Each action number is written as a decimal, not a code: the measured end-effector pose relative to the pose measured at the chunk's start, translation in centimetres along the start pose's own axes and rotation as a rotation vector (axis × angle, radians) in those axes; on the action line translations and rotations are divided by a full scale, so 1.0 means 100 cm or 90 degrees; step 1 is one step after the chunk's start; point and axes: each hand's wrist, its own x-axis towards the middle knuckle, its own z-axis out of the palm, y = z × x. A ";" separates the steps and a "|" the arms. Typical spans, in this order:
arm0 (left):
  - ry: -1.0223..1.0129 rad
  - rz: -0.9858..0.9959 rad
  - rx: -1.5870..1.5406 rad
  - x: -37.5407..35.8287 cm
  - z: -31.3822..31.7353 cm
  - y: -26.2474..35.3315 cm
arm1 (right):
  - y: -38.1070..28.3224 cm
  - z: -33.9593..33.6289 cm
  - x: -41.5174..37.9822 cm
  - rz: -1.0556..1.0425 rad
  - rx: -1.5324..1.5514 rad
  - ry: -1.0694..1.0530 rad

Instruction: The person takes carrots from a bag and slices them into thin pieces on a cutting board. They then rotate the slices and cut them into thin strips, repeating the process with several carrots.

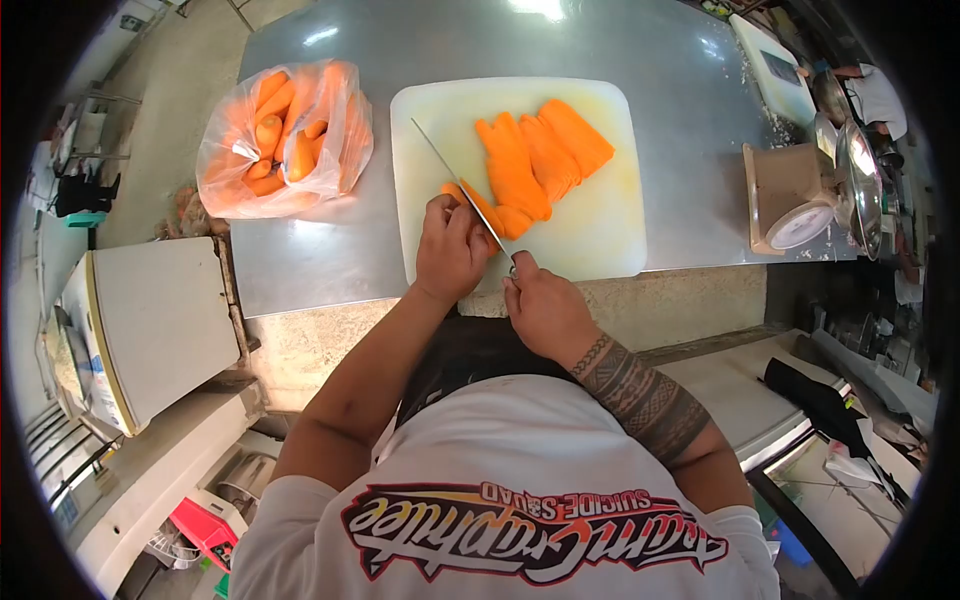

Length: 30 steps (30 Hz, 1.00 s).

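My left hand is curled over a carrot on the white cutting board; most of the carrot is hidden under the fingers. My right hand grips the handle of a knife. Its long thin blade lies right beside my left fingertips, against the carrot, with the tip pointing to the board's upper left. Just right of the blade, overlapping rows of thin carrot slices fan out across the board.
A clear plastic bag of whole carrots stands left of the board on the metal table. A weighing scale with a metal pan is at the right end. Another white board lies at upper right, near a person.
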 end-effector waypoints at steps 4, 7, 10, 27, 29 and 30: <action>-0.003 -0.007 0.114 0.003 -0.021 0.000 | -0.011 0.001 -0.006 -0.008 0.139 0.006; -0.091 -0.014 0.189 0.010 -0.042 0.012 | -0.012 0.003 -0.008 0.009 0.195 -0.004; -0.198 0.015 0.152 0.021 -0.054 0.020 | 0.001 -0.007 -0.014 0.027 0.128 0.003; -0.387 -0.137 0.121 0.053 -0.066 0.035 | -0.027 -0.058 -0.044 0.043 -0.056 -0.055; -0.373 -0.140 0.115 0.051 -0.066 0.035 | -0.012 -0.026 -0.021 0.029 -0.074 -0.024; -0.374 -0.150 0.113 0.049 -0.066 0.034 | -0.007 -0.015 -0.014 0.028 -0.072 -0.019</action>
